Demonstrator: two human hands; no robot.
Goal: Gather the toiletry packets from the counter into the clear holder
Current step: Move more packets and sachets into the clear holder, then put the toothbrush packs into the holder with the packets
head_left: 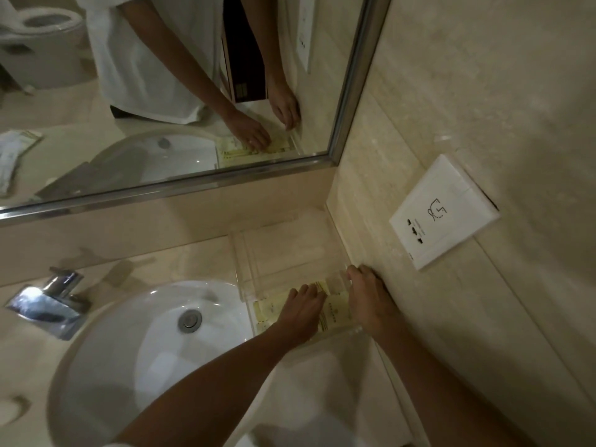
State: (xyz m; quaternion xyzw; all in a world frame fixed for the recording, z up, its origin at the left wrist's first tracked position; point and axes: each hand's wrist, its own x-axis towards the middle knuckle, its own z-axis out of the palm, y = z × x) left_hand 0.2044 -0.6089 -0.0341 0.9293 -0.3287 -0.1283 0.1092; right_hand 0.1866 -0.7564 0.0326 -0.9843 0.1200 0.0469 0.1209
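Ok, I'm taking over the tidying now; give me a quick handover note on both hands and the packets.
Left hand: flat on the yellow packets, pressing or sliding them.
Right hand: on the clear holder, near the wall, steadying it.
Packets lie at the holder's front end beside the sink; whether fully inside is unclear.
Left: seat them properly. More packets show in the mirror, far left.

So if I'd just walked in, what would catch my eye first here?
Probably the two bare hands in the counter's right corner: the left hand pressing on pale yellow toiletry packets, the right hand at the clear holder against the wall. Then the white sink at lower left, and the big mirror above, repeating the scene.
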